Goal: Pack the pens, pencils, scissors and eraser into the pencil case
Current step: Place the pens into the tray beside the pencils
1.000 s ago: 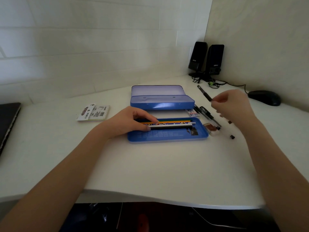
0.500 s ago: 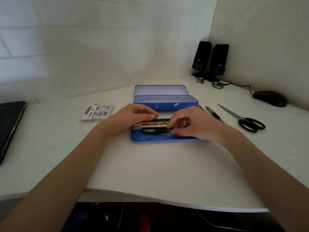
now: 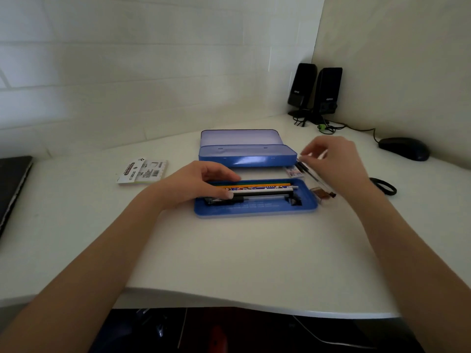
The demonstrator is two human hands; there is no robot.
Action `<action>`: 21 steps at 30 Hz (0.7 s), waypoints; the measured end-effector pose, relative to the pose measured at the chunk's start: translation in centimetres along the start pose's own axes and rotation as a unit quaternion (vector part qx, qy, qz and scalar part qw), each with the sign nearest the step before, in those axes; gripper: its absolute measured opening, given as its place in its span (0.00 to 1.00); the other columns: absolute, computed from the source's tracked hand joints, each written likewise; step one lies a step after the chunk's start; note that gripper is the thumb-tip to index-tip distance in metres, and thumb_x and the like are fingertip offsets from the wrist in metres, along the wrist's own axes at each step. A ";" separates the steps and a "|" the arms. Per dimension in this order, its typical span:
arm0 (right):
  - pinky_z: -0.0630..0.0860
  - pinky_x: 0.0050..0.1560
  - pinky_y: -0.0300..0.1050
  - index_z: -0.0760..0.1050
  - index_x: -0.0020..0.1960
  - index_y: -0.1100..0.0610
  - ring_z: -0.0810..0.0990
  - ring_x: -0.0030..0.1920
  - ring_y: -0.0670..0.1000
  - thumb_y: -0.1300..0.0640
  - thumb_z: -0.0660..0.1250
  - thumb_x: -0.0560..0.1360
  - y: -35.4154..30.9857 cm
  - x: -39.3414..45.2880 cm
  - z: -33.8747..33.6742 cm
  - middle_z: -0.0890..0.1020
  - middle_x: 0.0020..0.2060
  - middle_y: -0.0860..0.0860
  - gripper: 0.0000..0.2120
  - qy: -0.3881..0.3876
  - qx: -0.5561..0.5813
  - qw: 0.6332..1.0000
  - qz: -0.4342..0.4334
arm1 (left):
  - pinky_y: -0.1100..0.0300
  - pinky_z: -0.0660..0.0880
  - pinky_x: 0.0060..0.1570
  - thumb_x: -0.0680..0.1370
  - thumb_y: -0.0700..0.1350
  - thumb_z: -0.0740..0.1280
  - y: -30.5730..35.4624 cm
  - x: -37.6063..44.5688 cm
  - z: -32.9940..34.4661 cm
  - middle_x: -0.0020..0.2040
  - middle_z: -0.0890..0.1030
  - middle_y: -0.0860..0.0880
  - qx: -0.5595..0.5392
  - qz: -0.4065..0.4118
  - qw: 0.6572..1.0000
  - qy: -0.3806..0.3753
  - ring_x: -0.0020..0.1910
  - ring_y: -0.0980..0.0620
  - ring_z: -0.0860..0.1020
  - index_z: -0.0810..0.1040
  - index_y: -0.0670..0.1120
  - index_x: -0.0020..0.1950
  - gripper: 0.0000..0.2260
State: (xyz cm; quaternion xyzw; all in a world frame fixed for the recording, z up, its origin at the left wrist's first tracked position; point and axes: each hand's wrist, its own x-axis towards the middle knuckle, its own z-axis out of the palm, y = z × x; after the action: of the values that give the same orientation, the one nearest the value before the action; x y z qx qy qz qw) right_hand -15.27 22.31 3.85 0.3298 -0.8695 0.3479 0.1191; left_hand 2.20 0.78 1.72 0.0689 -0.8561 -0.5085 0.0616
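Observation:
The blue pencil case tray (image 3: 254,208) lies open on the desk, its lid part (image 3: 247,155) just behind it. In the tray lie yellow and green pencils (image 3: 257,185), a white pen (image 3: 265,191) and a black pen (image 3: 244,199). My left hand (image 3: 201,183) rests on their left ends, fingers stretched over the pencils and thumb against the white pen. My right hand (image 3: 331,161) hovers right of the case; its blurred fingertips are at the far end of a black pen (image 3: 309,174) on the desk. Beside that pen lie an eraser (image 3: 293,171) and a small clear box (image 3: 321,194). The scissors (image 3: 383,186) are half hidden behind my right wrist.
A printed card pack (image 3: 142,171) lies left of the case. A closed laptop (image 3: 12,184) sits at the far left edge. Two black speakers (image 3: 316,93) with cables stand in the corner, and a black mouse (image 3: 404,149) is at the right.
My right hand left a black pen in the tray and moved back right to the pen lying beside the case. My left hand stayed on the pens' left ends.

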 end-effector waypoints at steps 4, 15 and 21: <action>0.78 0.48 0.50 0.81 0.47 0.53 0.80 0.47 0.53 0.54 0.70 0.72 3.3 0.9 -0.6 0.83 0.47 0.53 0.05 -0.022 -0.112 0.985 0.132 | 0.74 0.72 0.54 0.69 0.38 0.75 0.0 -0.1 0.1 0.54 0.83 0.57 0.014 0.006 1.000 -0.007 0.54 0.63 0.79 0.81 0.49 0.55 0.16; 0.80 0.44 0.50 0.80 0.47 0.60 0.80 0.42 0.57 0.57 0.71 0.69 2.4 0.5 0.3 0.81 0.41 0.56 0.08 -0.043 -0.183 0.962 0.199 | 0.67 0.74 0.58 0.71 0.38 0.73 -0.2 0.0 0.1 0.54 0.83 0.58 0.020 0.007 1.000 0.001 0.56 0.62 0.79 0.82 0.51 0.54 0.14; 0.74 0.35 0.36 0.82 0.48 0.53 0.78 0.37 0.45 0.57 0.70 0.72 0.0 -0.1 -1.1 0.82 0.40 0.49 0.06 -0.012 0.030 0.997 0.074 | 0.67 0.74 0.48 0.72 0.39 0.72 -0.1 0.0 0.1 0.54 0.83 0.59 0.013 -0.001 1.000 0.000 0.54 0.62 0.79 0.82 0.52 0.53 0.13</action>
State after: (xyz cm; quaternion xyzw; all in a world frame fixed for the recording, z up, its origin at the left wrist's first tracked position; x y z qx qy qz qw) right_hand -15.29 23.11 4.60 0.2722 -0.8819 0.3779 0.0730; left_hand 2.22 0.82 1.56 0.0709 -0.8625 -0.4974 0.0605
